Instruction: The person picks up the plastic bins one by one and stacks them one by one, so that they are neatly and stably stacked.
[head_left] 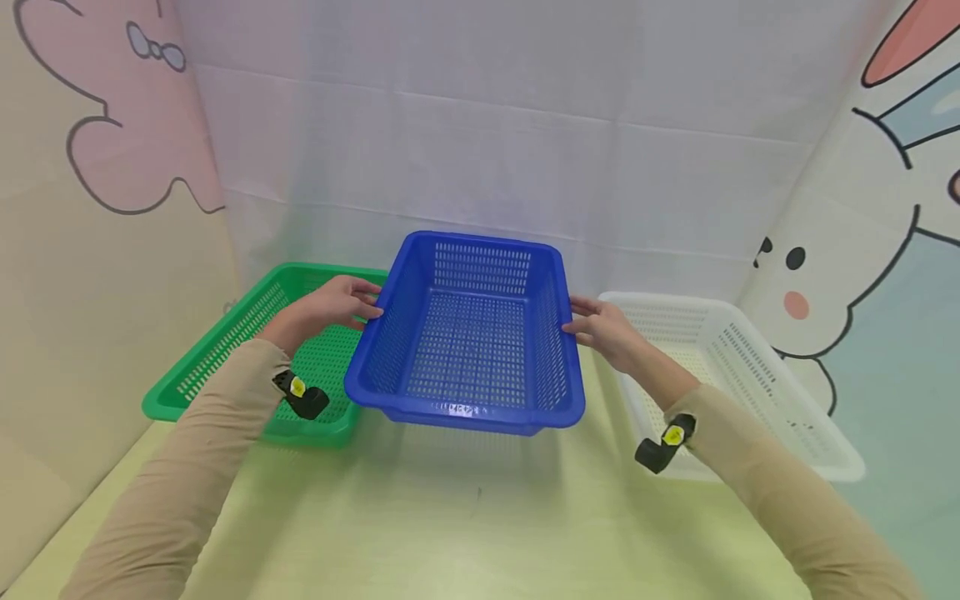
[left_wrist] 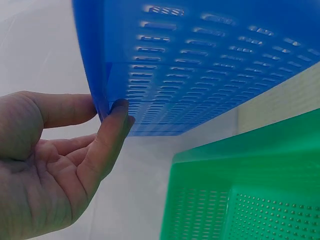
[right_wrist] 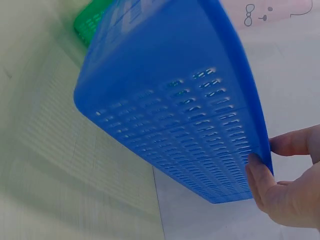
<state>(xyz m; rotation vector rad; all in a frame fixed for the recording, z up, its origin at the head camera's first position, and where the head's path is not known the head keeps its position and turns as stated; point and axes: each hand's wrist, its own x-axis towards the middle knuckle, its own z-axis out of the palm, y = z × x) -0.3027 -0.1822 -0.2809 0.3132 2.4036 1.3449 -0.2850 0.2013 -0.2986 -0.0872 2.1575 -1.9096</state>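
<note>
A blue plastic basket (head_left: 468, 346) with slotted walls is held up above the table, its inside bare. My left hand (head_left: 330, 307) pinches its left rim, thumb on the outer lip and fingers curled underneath, as the left wrist view shows close up. On the opposite side my right hand (head_left: 606, 332) pinches the right rim the same way. In the right wrist view the basket's slotted side wall (right_wrist: 175, 115) stands well off the table, whose surface shows below it. The basket tilts a little, its open top facing me.
A green basket (head_left: 195, 379) stands at the left, partly behind my left forearm. At the right is a white basket (head_left: 787, 408), overlapped by my right hand and forearm. The pale yellow-green table (head_left: 465, 533) meets a white sheet (head_left: 487, 150) behind; cartoon-printed walls flank both sides.
</note>
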